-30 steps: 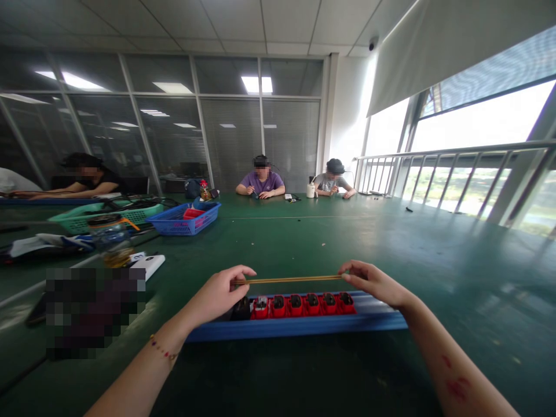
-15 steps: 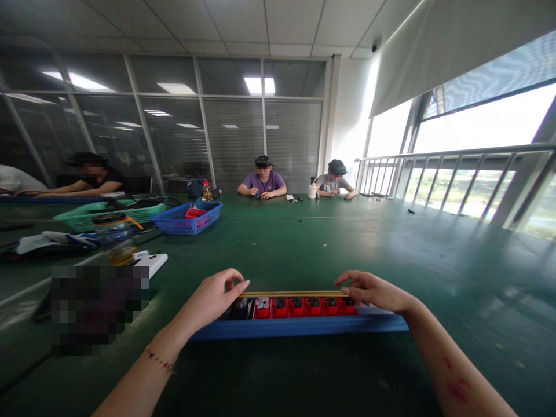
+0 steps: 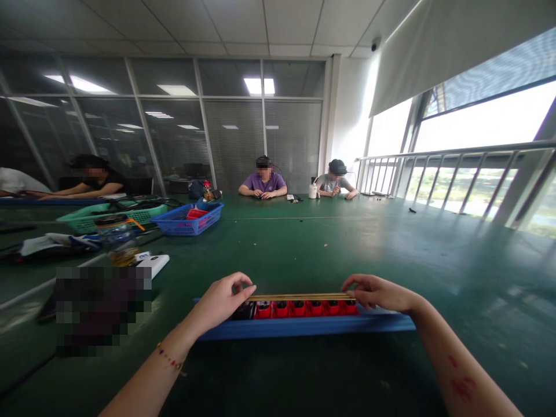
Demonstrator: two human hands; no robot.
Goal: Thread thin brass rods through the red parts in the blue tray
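Note:
A long blue tray (image 3: 304, 331) lies before me on the table. In it stands a row of several red holders (image 3: 280, 311) with black pieces in them, and a darker black part (image 3: 243, 313) sits at the left. Thin yellowish strips (image 3: 299, 297) stretch along the far side of the row. My left hand (image 3: 230, 295) pinches their left end between thumb and fingers. At the right end, the fingers of my right hand (image 3: 376, 292) close on the same strips, the tips partly hidden. Whether the strips touch the holders I cannot tell.
To the left are a blue basket (image 3: 187, 220), a green basket (image 3: 117, 217), a lidded jar (image 3: 115, 237) and a white device (image 3: 154, 265). Two people (image 3: 263, 182) sit across the green table (image 3: 278, 249), and others sit at the far left.
Both hands and the strips have shifted slightly right and down in the view. Both hands keep their pinch on the strips.

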